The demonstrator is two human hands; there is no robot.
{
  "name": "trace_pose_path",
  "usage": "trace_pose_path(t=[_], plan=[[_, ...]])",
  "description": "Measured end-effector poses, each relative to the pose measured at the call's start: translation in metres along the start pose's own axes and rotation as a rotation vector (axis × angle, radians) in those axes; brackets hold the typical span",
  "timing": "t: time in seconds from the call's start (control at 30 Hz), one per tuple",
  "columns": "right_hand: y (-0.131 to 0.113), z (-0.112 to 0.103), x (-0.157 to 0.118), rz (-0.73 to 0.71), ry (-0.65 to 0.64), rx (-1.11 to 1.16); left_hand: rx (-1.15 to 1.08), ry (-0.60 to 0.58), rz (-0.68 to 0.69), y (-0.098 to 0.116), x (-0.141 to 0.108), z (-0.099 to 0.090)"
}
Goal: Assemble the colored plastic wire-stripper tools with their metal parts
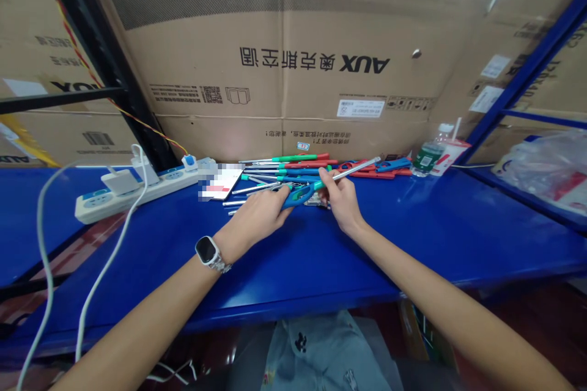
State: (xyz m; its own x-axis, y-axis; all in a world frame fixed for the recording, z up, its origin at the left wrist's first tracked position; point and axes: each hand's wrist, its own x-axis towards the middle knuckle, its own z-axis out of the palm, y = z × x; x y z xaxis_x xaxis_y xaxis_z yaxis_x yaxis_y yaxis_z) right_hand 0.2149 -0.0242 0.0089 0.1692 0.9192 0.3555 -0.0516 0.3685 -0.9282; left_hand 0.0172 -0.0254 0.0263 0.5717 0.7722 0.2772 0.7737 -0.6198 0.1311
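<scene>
My left hand (pixel 257 211) is closed around the blue handle of a long-necked lighter (pixel 300 195). Its silver tube points up and to the right, with a green collar where it joins the handle. My right hand (pixel 343 203) pinches the lighter near that collar, thumb and fingers closed. Behind and beneath both hands lies a loose pile of similar lighters (pixel 305 164), with green, red and blue handles and silver tubes. More red and blue handles (pixel 389 166) lie to the right of the pile. Parts of the pile are hidden behind my hands.
On the blue tabletop (pixel 293 269), a white power strip (pixel 151 190) with plugs and cables lies at left. A white card (pixel 229 182) is beside the lighters. A water bottle (pixel 426 156) and a cup (pixel 447 156) stand at right. Large cardboard (pixel 312 12) backs the table.
</scene>
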Motion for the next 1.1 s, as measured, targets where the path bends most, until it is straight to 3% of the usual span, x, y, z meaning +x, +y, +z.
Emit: trace_pose_path(t=[0.2,0.47,0.77,0.9,1.1], plan=[[0.001,0.011,0.013,-0.038,0.105,-0.282,-0.039,0.066,-0.059,0.004,-0.001,0.007],[0.003,0.027,0.019,-0.078,0.049,-0.360,-0.357,0.088,-0.035,-0.003,0.003,0.008],[0.010,0.017,0.015,-0.022,0.034,-0.348,-0.366,0.049,-0.057,0.002,0.004,0.019],[0.016,0.012,0.009,0.026,-0.095,-0.306,-0.515,0.019,-0.042,0.006,0.008,0.027],[0.016,0.010,-0.006,-0.067,-0.339,-0.179,-0.617,0.039,0.046,0.010,0.010,0.030]])
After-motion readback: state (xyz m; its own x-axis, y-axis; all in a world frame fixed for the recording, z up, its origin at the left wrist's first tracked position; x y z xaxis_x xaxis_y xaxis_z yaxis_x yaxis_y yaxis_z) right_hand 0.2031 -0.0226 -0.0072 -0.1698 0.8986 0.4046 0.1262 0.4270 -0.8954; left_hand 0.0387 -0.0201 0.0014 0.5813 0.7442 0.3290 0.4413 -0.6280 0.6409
